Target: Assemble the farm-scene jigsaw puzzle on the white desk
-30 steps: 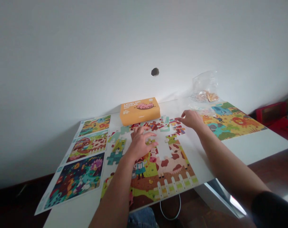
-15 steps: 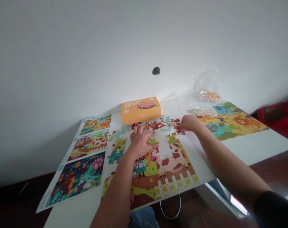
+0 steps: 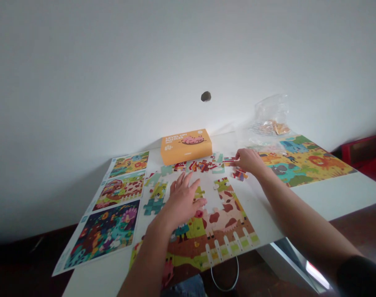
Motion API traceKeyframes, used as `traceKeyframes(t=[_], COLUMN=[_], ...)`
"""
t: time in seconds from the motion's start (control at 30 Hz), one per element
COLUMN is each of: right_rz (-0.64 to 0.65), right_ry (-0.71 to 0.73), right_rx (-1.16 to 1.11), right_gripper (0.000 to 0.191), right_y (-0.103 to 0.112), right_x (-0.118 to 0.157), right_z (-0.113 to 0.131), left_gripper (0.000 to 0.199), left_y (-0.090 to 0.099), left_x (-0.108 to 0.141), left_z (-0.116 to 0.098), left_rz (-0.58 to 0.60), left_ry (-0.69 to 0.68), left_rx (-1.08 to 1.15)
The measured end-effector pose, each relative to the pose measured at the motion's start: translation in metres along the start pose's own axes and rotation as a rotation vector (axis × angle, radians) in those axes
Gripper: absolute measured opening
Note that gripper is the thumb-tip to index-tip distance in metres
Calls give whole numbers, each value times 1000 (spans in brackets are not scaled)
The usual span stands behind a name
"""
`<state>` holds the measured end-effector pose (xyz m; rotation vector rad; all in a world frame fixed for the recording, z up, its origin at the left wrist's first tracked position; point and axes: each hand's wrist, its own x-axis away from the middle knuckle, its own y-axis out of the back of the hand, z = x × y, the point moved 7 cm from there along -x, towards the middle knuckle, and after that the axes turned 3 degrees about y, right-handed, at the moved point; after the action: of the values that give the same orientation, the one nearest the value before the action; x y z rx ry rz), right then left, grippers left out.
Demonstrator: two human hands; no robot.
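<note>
A partly joined farm jigsaw puzzle (image 3: 225, 218), with a spotted cow and a white fence, lies on the table before me. My left hand (image 3: 182, 200) rests over its upper left part, fingers spread and nothing held, hiding some of the picture. At the far side, the thumb and fingertips of my right hand (image 3: 247, 161) close on the edge of a red puzzle piece (image 3: 228, 161). Just below that hand lies a purple and orange piece (image 3: 240, 174). Loose red pieces (image 3: 203, 166) form a row along the back, and teal and green pieces (image 3: 153, 203) sit left of my left hand.
Behind the loose pieces stands an orange puzzle box (image 3: 186, 147). A sheet with three pictures (image 3: 105, 233) lies at the left. On the right are a finished animal puzzle (image 3: 308, 161) and a clear plastic bag (image 3: 271, 117) with pieces inside. A white wall rises behind.
My right hand has shifted off the purple and orange piece, which now shows, onto the red piece. My left hand has drawn back slightly towards me, its fingers more spread. The view has tilted a little.
</note>
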<state>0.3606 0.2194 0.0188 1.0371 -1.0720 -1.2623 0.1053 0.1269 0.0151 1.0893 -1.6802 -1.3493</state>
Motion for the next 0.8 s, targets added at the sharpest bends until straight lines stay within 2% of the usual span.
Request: traceKeyframes(t=[0.07,0.17,0.3,0.47,0.67,0.8], right_rz=[-69,-38,5,25,14,-9], right_ry=[121,307,362,369,377,378], right_rx=[-33,-36,-13,-27,-69,-175], right_gripper=[36,40,41,41,42,40], right_y=[1,-9,-18,-20,-22,-25], right_x=[0,4,7,5,2,-1], right_z=[17,43,53,50,51,51], left_gripper=[53,56,65,69,69,69], left_y=[-4,-18,-41,-40,-37,-38], left_x=[28,67,95,97,91,89], left_z=[-7,-11,-17,-30,-38,-37], left_rz=[31,-21,-112,-201,-191,-184], left_ry=[-60,-93,-66,-60,-67,-57], left_rx=[-30,-96,-195,-244,-218,-183])
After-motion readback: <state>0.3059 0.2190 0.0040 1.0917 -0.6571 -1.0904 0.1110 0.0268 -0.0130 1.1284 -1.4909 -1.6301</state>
